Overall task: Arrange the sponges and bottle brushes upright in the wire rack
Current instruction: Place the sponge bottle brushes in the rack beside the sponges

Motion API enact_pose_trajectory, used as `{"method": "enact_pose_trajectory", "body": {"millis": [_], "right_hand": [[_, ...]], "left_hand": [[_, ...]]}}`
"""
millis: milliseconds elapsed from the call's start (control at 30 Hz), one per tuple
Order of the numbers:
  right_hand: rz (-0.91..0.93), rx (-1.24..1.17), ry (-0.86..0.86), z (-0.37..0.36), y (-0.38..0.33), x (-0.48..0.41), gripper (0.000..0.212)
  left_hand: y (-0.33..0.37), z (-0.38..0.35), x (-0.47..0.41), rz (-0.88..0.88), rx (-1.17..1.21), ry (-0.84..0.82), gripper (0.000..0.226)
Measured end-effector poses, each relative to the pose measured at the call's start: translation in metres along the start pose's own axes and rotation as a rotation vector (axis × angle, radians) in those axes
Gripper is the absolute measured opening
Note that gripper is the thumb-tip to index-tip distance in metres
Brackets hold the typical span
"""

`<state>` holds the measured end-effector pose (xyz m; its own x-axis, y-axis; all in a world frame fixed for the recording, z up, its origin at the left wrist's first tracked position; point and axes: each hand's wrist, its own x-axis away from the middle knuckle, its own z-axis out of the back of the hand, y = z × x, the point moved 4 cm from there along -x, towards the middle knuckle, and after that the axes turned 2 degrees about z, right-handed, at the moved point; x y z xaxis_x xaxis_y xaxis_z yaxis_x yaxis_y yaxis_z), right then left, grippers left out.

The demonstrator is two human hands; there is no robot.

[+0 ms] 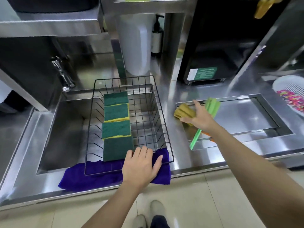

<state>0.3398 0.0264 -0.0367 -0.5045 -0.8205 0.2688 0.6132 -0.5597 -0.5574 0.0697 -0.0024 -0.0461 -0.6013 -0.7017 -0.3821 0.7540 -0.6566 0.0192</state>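
Note:
A black wire rack (162, 116) sits over the sink with several green-and-yellow sponges (116, 130) standing in a row along its left half. My left hand (141, 163) lies flat on the rack's near rim, fingers spread, holding nothing. On the counter to the right lie a green bottle brush (212, 106) and a mustard-yellow brush (182, 110). Over both brushes hovers my right hand (199, 118), fingers apart, covering the green handle's middle; a grip is not visible.
A purple cloth (102, 175) drapes over the sink's front edge under the rack. A tap (63, 74) stands at the back left, a white container (136, 46) and pump bottle (157, 38) behind. A white colander (291, 94) sits far right.

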Motion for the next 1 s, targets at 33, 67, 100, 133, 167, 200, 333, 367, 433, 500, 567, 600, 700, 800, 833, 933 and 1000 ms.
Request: {"method": "enact_pose_trajectory", "body": {"millis": [33, 67, 100, 133, 167, 200, 333, 367, 433, 500, 567, 600, 700, 800, 833, 933, 1000], "right_hand": [[-0.025, -0.015, -0.03, -0.004, 0.008, 0.002, 0.095], [-0.051, -0.029, -0.057, -0.008, 0.014, 0.005, 0.092], [-0.071, -0.035, -0.072, -0.012, 0.019, 0.007, 0.087], [-0.08, -0.024, -0.07, -0.014, 0.023, 0.01, 0.08], [-0.077, 0.002, -0.049, -0.015, 0.025, 0.012, 0.072], [-0.069, 0.032, -0.015, -0.014, 0.026, 0.013, 0.063], [-0.019, 0.034, 0.138, 0.004, 0.013, 0.013, 0.044], [0.0, -0.009, 0.186, 0.012, 0.006, 0.012, 0.043], [0.034, -0.094, 0.316, 0.033, -0.012, 0.012, 0.042], [0.077, -0.157, 0.442, 0.055, -0.034, 0.013, 0.043], [0.136, -0.284, 0.494, 0.07, -0.059, 0.014, 0.041], [0.16, -0.396, 0.489, 0.074, -0.072, 0.015, 0.039], [0.154, -0.729, 0.362, 0.07, -0.102, 0.012, 0.035], [0.067, -0.744, 0.145, 0.038, -0.124, 0.008, 0.04], [0.048, -0.725, 0.088, 0.024, -0.13, 0.008, 0.04], [0.01, -0.64, 0.001, -0.016, -0.138, 0.006, 0.036], [-0.01, -0.581, -0.06, -0.038, -0.142, 0.003, 0.034]], "left_hand": [[0.0, 0.0, 0.0, -0.002, 0.001, 0.001, 0.045], [0.0, -0.001, 0.0, -0.003, 0.004, 0.0, 0.045], [0.0, -0.001, 0.0, -0.002, 0.007, -0.002, 0.045], [0.0, -0.001, 0.0, 0.0, 0.007, -0.006, 0.045], [0.0, -0.001, 0.0, 0.003, 0.008, -0.012, 0.045], [0.0, 0.0, 0.0, 0.006, 0.011, -0.017, 0.045], [-0.003, 0.002, 0.001, 0.022, 0.038, -0.035, 0.045], [-0.004, 0.003, 0.001, 0.023, 0.045, -0.036, 0.046], [-0.005, 0.004, 0.001, 0.021, 0.056, -0.04, 0.046], [-0.007, 0.007, 0.001, 0.014, 0.068, -0.029, 0.045], [-0.009, 0.01, 0.001, 0.034, 0.083, 0.001, 0.044], [-0.012, 0.011, 0.0, 0.058, 0.091, 0.017, 0.043], [-0.028, 0.013, 0.002, 0.119, 0.079, 0.04, 0.044], [-0.044, 0.012, 0.009, 0.143, 0.027, 0.021, 0.045], [-0.047, 0.012, 0.011, 0.149, 0.018, 0.009, 0.046], [-0.049, 0.01, 0.013, 0.171, 0.021, -0.007, 0.046], [-0.049, 0.01, 0.012, 0.179, 0.025, -0.008, 0.046]]}}
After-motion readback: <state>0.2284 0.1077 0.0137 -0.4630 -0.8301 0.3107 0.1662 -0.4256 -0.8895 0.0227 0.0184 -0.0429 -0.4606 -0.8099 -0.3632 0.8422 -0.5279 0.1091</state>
